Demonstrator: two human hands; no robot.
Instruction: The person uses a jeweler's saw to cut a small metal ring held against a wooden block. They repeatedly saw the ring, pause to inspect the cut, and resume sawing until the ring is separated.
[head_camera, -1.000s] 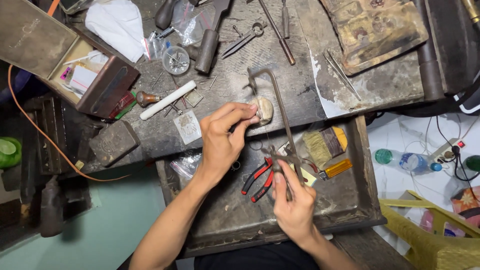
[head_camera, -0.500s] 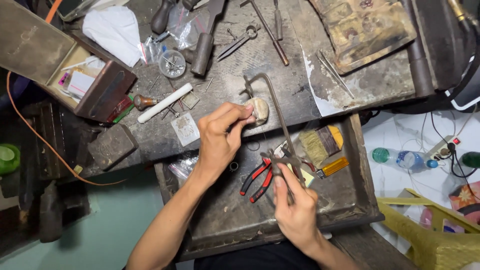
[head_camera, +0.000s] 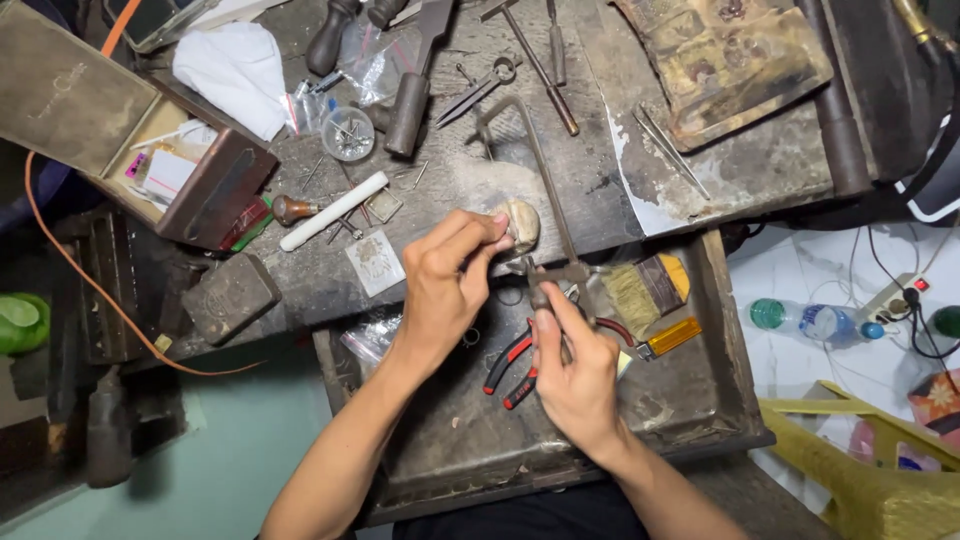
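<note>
Two hands work at the worktop (head_camera: 600, 200) edge: the left hand (head_camera: 445, 285) pinches a small piece (head_camera: 520, 222) tight against it, the right hand (head_camera: 575, 375) closed on the saw (head_camera: 540, 180) handle. Steady, light strokes with the blade upright would serve best.

A cluttered craft workshop: scarred workbench (head_camera: 640, 190), scattered hand tools, pliers (head_camera: 512, 362), brush (head_camera: 645, 287).

left hand (head_camera: 445, 285) pinching pale piece (head_camera: 520, 223), right hand (head_camera: 575, 375) – saw frame (head_camera: 545, 185)
</note>
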